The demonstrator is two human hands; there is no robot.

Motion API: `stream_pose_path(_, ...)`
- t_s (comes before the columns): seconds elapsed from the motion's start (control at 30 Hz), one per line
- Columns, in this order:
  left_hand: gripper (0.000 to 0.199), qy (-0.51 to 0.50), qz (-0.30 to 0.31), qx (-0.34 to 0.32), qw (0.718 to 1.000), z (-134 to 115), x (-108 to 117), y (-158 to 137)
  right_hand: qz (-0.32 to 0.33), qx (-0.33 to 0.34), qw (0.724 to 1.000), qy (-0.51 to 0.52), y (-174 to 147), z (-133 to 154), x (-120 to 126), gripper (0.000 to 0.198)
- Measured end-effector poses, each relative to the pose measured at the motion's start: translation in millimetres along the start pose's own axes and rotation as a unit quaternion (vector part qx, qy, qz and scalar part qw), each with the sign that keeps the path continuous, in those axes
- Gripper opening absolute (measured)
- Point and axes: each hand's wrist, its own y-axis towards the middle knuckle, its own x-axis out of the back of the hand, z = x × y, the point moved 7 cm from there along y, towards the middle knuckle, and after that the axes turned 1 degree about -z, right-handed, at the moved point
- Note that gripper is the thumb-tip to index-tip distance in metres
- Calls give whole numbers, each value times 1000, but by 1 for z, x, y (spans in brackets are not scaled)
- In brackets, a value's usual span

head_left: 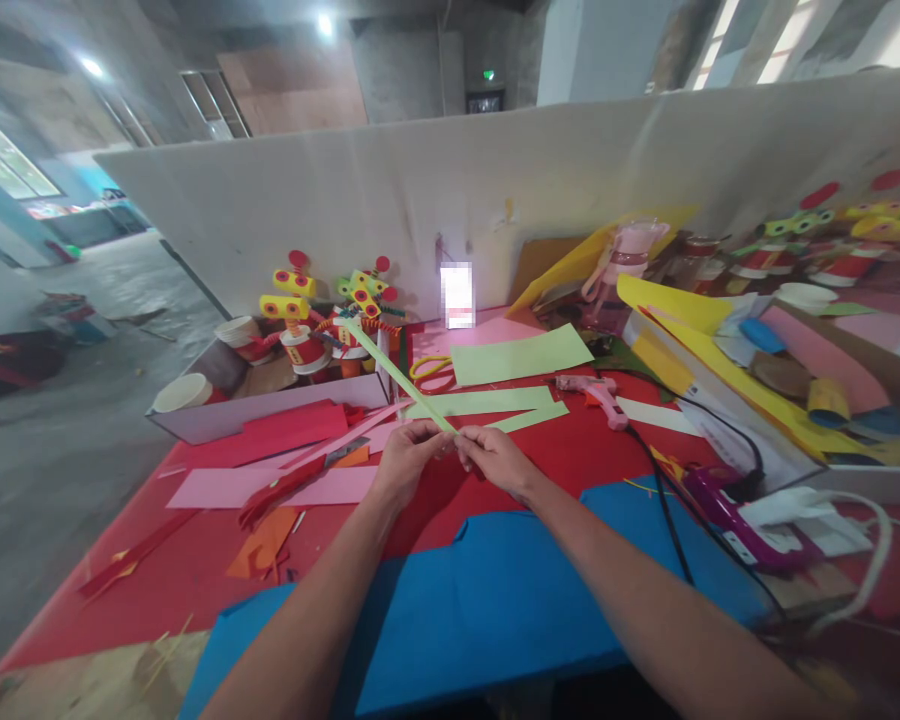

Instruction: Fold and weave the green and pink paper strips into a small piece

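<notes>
A long, narrow light-green paper strip [396,372] slants up and away to the left from my fingers. My left hand [414,455] pinches it near its close end. My right hand [493,458] is closed at that same end, fingertips almost touching those of the left. Just what lies between the right fingertips is too small to make out fully. Beyond the hands, wider light-green paper pieces [521,357] lie on the red table cover [457,505]. Pink paper strips [217,488] rest to the left of my hands.
A pink glue gun [600,397] with a black cord lies to the right, near a purple power strip [750,530]. Yellow-handled scissors [430,374] lie behind. Paper-cup figures [305,345] stand at the back left in a box. Blue cloth [487,600] covers the near edge.
</notes>
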Motion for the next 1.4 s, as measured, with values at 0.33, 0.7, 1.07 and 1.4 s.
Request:
stream_pose_path(0.33,26,4,-50,-12,999,0,12,4,-6,-21,1000,-7,0,0,6,39)
stream_pose_path(0.7,24,17,-80,-8,997,-1,9,0,-25,-9,1000,-15,4,-7,6,43)
stream_pose_path(1.07,29,16,-127,-22,992,-6,32,4,-23,-16,998,-48,1,-5,7,32)
stream_pose_path(1.4,30,-25,-153,-33,987,-12,52,7,-7,-20,997,-73,-4,4,7,30)
